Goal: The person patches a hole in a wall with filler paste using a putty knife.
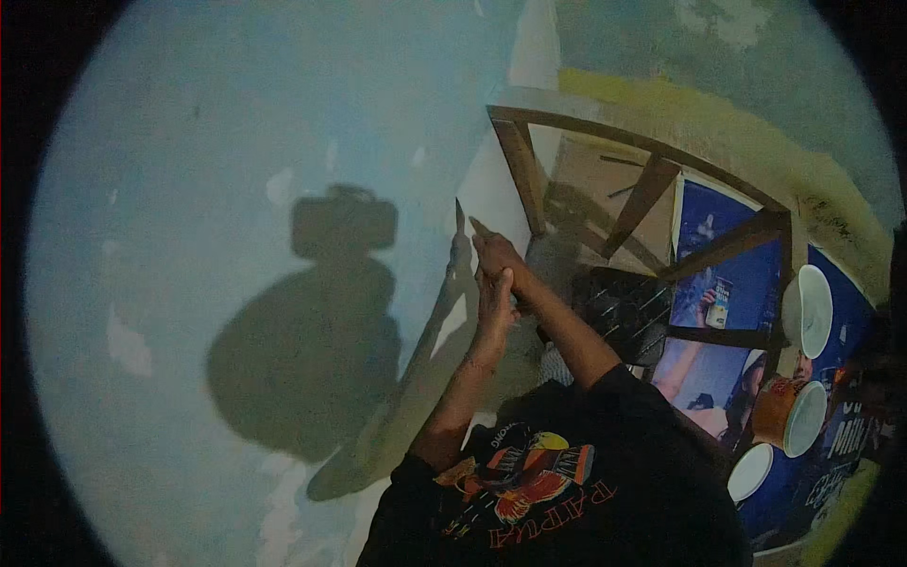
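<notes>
My right hand [498,253] is raised close to the pale blue wall [378,123], its fingers mostly curled. A slim, dark, pointed tip sticks out from it toward the wall; whether this is a finger or a thin tool I cannot make out. My left hand [496,300] wraps round the right wrist from below, its thumb lying along it. The pointed shadow of the hands falls on the wall just beside that tip.
Right of my hands stands a dark wooden frame [652,142] with crossing bars. A dark slatted thing [619,307] is under it. On a blue printed sheet [727,231] stand a white bowl [811,312], an orange tub [777,411] and a white round container [751,472].
</notes>
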A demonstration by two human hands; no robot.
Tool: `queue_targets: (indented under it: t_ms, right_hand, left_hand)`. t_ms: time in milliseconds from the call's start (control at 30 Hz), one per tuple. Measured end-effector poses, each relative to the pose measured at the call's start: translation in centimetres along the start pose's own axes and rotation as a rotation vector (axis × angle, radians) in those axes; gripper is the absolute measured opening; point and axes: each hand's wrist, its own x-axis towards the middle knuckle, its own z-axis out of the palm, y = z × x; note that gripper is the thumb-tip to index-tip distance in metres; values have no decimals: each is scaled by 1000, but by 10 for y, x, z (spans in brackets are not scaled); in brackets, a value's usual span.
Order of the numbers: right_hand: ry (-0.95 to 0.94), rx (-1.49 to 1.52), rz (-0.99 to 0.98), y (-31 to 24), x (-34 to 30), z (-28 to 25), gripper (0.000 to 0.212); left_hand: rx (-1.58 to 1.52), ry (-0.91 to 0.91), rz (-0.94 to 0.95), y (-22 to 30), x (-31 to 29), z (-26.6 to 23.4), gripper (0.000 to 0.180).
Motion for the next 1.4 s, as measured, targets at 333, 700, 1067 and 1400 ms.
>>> queue_targets:
  t_ms: [333, 700, 1067, 1400]
  right_hand:
    - [248, 175, 144, 39, 73, -17, 41]
    - [299, -24, 24, 63, 137, -68, 42]
    - [247, 286, 3, 46, 103, -75, 41]
    - [281, 215, -4, 35, 95, -85, 42]
  left_hand:
    - [-28, -71, -42, 27, 65, 12, 73]
    - [-12, -123, -72, 56, 132, 17, 68]
    - [-83, -106, 191, 8, 154, 14, 66]
    - [-406, 90, -175, 61, 159, 36, 57]
